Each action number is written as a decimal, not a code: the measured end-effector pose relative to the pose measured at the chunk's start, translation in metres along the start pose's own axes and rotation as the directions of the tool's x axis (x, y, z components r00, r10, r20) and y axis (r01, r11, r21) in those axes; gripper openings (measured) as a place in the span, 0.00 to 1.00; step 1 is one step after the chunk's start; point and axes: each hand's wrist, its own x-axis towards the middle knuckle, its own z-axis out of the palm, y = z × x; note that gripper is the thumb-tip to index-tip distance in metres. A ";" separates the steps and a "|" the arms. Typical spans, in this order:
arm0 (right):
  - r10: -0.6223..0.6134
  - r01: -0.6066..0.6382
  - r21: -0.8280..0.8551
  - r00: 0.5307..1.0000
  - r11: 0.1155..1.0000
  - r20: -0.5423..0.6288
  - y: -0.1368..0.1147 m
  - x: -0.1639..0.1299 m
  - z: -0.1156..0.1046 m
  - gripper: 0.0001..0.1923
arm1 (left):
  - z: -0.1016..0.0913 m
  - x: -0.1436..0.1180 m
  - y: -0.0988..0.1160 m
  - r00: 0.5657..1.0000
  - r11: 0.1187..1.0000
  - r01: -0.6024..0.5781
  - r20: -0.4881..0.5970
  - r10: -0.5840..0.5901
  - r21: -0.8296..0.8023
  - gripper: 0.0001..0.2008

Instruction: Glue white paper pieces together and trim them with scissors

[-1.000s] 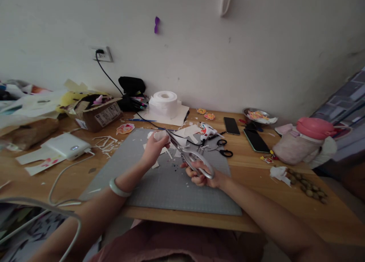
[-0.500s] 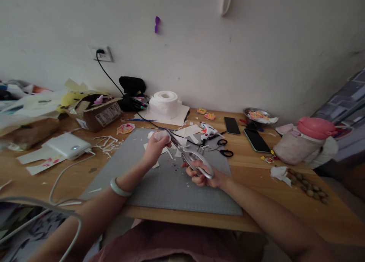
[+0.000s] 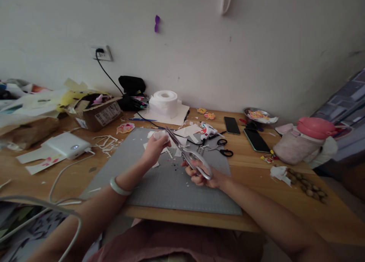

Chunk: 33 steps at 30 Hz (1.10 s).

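Observation:
My left hand (image 3: 154,150) is closed on a small piece of white paper (image 3: 160,134), held above the grey cutting mat (image 3: 159,186). Large silver scissors (image 3: 196,157) are in my right hand (image 3: 201,174), its fingers wrapped through the handles. The blades point up and left and lie right beside the paper; whether they touch it I cannot tell. White paper scraps (image 3: 175,151) and tiny dark crumbs lie on the mat below.
Behind the mat stand a white paper roll (image 3: 164,104) and a white glue gun (image 3: 208,131). Black-handled scissors (image 3: 226,148) and two phones (image 3: 256,139) lie to the right. At left are a cardboard box (image 3: 98,111) and a white power bank (image 3: 68,145) with a cable.
The scissor blades look slightly more apart, and their tips sit a little to the right of the paper. Both hands stay in nearly the same place.

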 end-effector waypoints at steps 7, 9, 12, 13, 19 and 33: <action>0.000 -0.001 0.102 1.000 0.995 0.010 -0.002 0.002 -0.007 0.17 | -0.002 0.000 -0.002 1.000 1.000 0.005 0.005 -0.005 -0.013 0.07; 0.000 -0.006 0.112 0.999 0.994 0.049 -0.003 0.001 -0.008 0.21 | -0.002 0.001 -0.002 1.000 1.000 0.007 0.014 -0.007 -0.008 0.07; -0.010 -0.002 0.108 0.994 0.994 0.111 -0.003 -0.001 -0.011 0.28 | -0.003 0.004 -0.001 1.000 0.999 0.012 -0.027 -0.013 -0.045 0.08; -0.006 -0.007 0.100 0.992 0.995 0.125 -0.003 -0.002 -0.012 0.29 | -0.003 0.004 -0.001 0.999 0.998 0.008 -0.053 -0.012 -0.066 0.09; 0.021 -0.031 0.103 0.995 0.994 0.095 -0.004 -0.001 -0.010 0.25 | -0.006 0.007 -0.003 0.998 0.997 0.005 -0.070 -0.010 -0.071 0.15; -0.094 0.079 -0.072 0.966 0.994 -0.240 -0.003 0.001 0.015 0.14 | -0.002 -0.012 0.003 0.827 0.961 -0.018 0.545 -0.141 0.277 0.10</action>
